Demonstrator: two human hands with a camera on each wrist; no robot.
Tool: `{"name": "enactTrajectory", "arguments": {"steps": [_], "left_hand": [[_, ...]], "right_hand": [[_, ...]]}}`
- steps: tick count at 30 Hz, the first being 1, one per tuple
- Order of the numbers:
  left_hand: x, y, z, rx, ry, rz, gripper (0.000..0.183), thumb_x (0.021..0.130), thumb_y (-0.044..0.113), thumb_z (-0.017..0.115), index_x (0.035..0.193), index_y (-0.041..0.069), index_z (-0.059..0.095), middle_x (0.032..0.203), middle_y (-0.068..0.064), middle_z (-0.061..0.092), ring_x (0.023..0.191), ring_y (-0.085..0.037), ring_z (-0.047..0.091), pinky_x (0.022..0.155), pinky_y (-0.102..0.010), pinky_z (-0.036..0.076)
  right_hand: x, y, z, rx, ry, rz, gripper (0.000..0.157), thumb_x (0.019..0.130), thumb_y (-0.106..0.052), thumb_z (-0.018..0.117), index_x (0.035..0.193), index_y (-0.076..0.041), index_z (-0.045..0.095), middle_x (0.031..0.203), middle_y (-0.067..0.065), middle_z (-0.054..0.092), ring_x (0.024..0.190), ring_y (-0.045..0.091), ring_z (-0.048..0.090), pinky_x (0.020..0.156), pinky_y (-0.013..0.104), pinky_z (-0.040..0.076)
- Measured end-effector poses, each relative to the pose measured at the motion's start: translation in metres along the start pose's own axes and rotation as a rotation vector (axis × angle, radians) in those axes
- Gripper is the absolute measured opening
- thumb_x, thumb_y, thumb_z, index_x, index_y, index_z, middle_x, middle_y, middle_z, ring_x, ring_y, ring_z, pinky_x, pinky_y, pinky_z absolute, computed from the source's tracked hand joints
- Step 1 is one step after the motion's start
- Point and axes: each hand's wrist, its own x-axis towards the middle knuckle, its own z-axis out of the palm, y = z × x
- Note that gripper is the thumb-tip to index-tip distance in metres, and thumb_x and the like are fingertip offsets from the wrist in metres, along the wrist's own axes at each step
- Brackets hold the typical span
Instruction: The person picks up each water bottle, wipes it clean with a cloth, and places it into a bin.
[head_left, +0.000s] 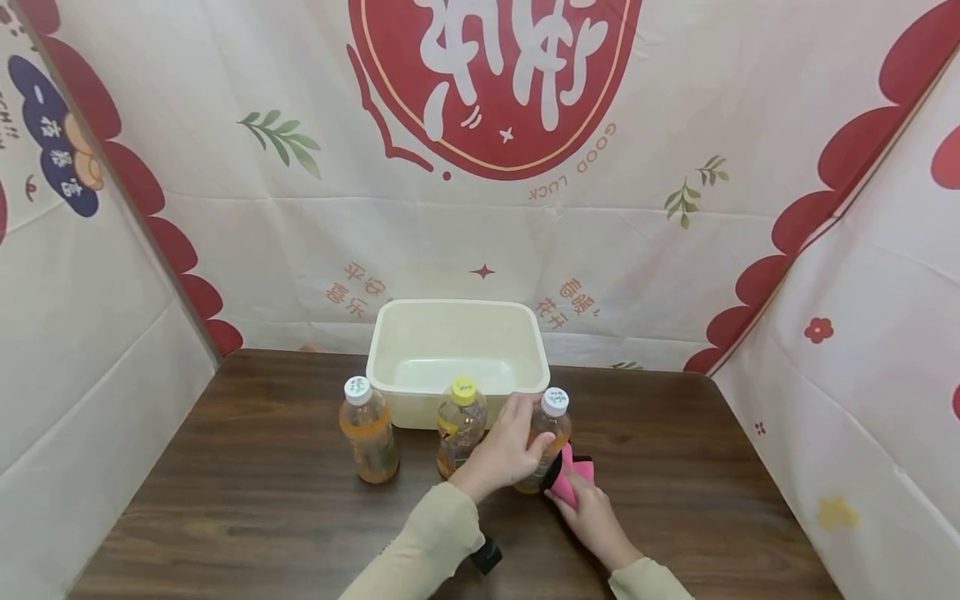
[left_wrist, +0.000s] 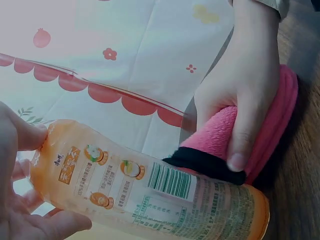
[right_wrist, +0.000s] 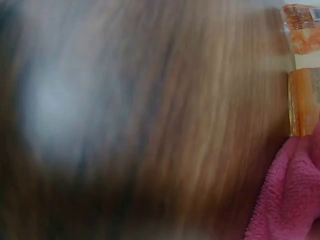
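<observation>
My left hand point(head_left: 504, 454) grips the upper part of a clear bottle point(head_left: 557, 427) with a white cap, the rightmost one on the table. In the left wrist view, this bottle point(left_wrist: 145, 185) shows an orange and clear label with a barcode, and the fingers point(left_wrist: 17, 132) curl about its upper end. My right hand point(head_left: 596, 515) holds a folded pink cloth point(head_left: 582, 472) with a black edge against the bottle's lower side. Part of the cloth point(right_wrist: 290, 195) shows in the right wrist view, where the right hand is mostly hidden.
A cream plastic bin point(head_left: 382, 402) stands behind the bottles, near the back of the brown wooden table point(head_left: 262, 500). A yellow-capped bottle point(head_left: 461, 421) stands before the bin, and a white-capped bottle point(head_left: 371, 437) to its left. Printed white cloth walls point(head_left: 480, 233) enclose the table.
</observation>
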Motion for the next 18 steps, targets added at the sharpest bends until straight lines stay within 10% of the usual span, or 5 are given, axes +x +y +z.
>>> {"name": "enactTrajectory", "arguments": {"steps": [9,18], "left_hand": [[-0.001,-0.002,0.001,-0.013,-0.009,-0.02,0.05,0.091,0.022,0.053,0.133,0.007,0.03,0.123,-0.007,0.038,0.114,-0.017,0.041,0.097,-0.033,0.04],[0.0,-0.003,0.0,-0.031,-0.02,-0.033,0.05,0.091,0.021,0.053,0.133,0.007,0.029,0.125,-0.009,0.037,0.117,-0.018,0.04,0.098,-0.035,0.039]], "right_hand": [[0.001,-0.006,-0.002,0.073,0.016,0.114,0.016,0.073,-0.008,0.074,0.086,-0.009,0.065,0.078,-0.004,0.065,0.071,0.005,0.058,0.06,0.027,0.05],[0.029,-0.037,-0.033,0.292,0.23,0.162,0.015,0.077,0.004,0.066,0.091,0.005,0.064,0.073,0.012,0.065,0.063,-0.001,0.053,0.052,0.018,0.045]]}}
